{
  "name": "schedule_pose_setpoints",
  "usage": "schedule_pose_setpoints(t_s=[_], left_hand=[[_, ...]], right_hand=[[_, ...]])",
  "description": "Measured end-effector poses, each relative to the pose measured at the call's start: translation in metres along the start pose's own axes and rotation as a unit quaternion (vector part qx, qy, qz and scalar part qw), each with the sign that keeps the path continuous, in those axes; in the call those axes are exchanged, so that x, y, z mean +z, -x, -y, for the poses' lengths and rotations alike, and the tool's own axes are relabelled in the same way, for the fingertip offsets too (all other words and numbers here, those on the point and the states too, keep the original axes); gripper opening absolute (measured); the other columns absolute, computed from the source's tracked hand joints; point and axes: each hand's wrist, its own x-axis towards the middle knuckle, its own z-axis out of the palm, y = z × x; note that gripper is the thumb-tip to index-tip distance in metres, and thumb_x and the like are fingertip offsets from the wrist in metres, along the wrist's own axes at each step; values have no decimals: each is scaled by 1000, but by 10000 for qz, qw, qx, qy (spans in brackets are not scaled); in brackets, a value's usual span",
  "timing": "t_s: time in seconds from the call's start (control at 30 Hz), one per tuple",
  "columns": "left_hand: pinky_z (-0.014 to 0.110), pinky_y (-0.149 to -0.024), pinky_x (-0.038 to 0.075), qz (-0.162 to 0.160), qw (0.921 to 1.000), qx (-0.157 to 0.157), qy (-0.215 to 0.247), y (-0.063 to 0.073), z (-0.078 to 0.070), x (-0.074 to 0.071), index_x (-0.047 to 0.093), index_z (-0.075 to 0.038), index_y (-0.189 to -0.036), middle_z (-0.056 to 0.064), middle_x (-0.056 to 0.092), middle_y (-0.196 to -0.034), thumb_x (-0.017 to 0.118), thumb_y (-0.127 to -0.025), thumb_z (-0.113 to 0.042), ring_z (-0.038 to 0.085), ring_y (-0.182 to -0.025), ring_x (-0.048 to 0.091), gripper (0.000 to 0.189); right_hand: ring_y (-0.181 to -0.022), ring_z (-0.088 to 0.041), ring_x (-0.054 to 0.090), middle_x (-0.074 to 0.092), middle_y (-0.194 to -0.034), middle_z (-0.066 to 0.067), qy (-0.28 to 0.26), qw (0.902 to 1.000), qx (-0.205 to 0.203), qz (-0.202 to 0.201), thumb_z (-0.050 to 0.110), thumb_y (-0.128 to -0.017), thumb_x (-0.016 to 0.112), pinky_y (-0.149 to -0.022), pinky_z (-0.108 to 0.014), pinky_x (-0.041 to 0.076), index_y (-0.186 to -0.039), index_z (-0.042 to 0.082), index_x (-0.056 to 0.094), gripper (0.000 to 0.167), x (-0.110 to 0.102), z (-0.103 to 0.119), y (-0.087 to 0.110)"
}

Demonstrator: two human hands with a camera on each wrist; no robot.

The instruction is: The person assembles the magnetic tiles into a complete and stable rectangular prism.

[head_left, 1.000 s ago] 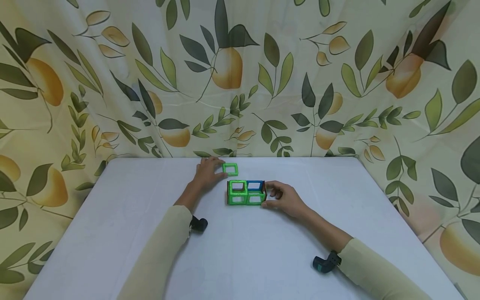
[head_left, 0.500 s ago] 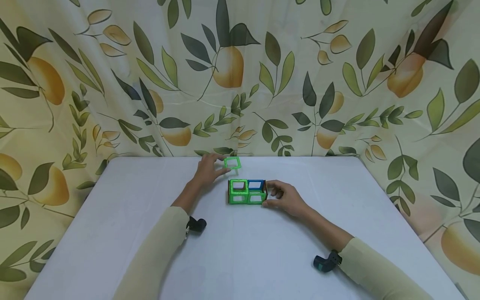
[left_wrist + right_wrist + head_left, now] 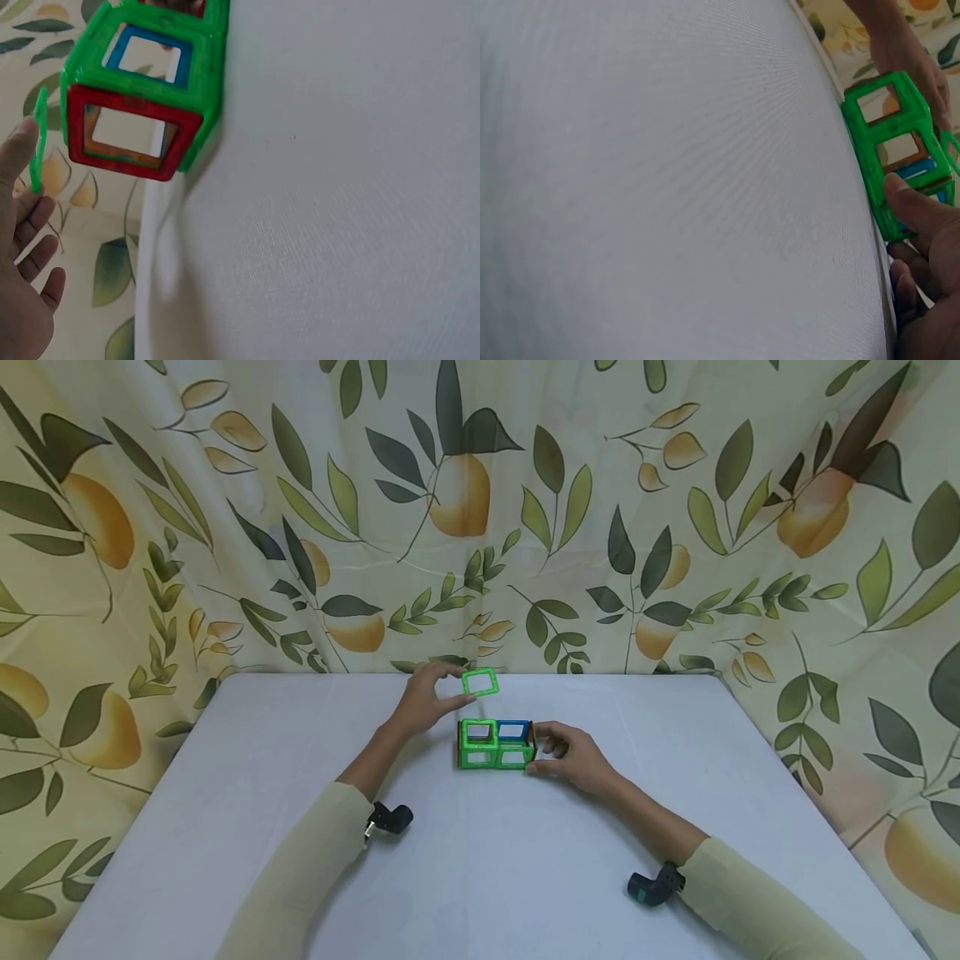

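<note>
My left hand (image 3: 422, 700) pinches a green square magnetic tile (image 3: 496, 680) between thumb and fingertips, raised behind the block of tiles. In the left wrist view this tile (image 3: 40, 139) appears edge-on, the other fingers spread below it. The joined magnetic-tile block (image 3: 497, 745) stands on the table, two squares wide, with green faces and a blue square at the back right. A red tile (image 3: 135, 101) closes its left end. My right hand (image 3: 572, 760) grips the block's right end; in the right wrist view its thumb (image 3: 915, 204) presses a green front face.
A white cloth covers the table (image 3: 465, 868), whose far edge runs just behind the left hand. Beyond it hangs a fruit-and-leaf patterned curtain (image 3: 555, 602). Dark wrist cameras sit on the left (image 3: 392, 818) and right (image 3: 656, 885) wrists.
My left hand has lifted the green tile off the table and carried it up and to the right, tilting it on the way. The right hand and the block stay almost where they were.
</note>
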Motion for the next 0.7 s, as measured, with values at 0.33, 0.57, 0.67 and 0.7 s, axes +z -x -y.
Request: schedule_pose_setpoints(t_s=[0.33, 0.57, 0.67, 0.7], left_hand=[[52, -123, 23, -5, 9986, 495, 184, 13, -23, -1, 70, -8, -130, 6, 66, -129, 88, -89, -27, 28, -130, 51, 48], [54, -113, 35, 140, 9980, 600, 99, 22, -33, 7, 71, -12, -127, 2, 66, -126, 88, -89, -29, 25, -133, 46, 45], [58, -116, 31, 215, 9981, 582, 36, 24, -36, 10, 71, -14, -127, 2, 66, -126, 87, -89, -31, 25, -136, 45, 45], [59, -116, 31, 234, 9980, 592, 11, 25, -36, 12, 71, -14, -127, 2, 66, -126, 87, -88, -32, 25, -136, 45, 46]], right_hand=[[-88, -25, 53, 63, -99, -8, 46, 10000, -15, -10, 20, -80, 94, -76, -32, 46, -135, 4, 67, 64, 0, -2, -2], [-89, -25, 53, 63, -100, -8, 76, 10000, -7, -21, 20, -81, 94, -77, -32, 45, -135, 5, 67, 63, 1, -3, -1], [-89, -25, 54, 64, -100, -8, 80, 10000, -50, -33, 19, -80, 94, -77, -32, 46, -135, 5, 67, 62, 1, -3, -1], [-89, -25, 54, 64, -100, -7, 79, 9999, -72, -39, 19, -80, 94, -77, -32, 46, -135, 5, 67, 62, 1, -2, -1]])
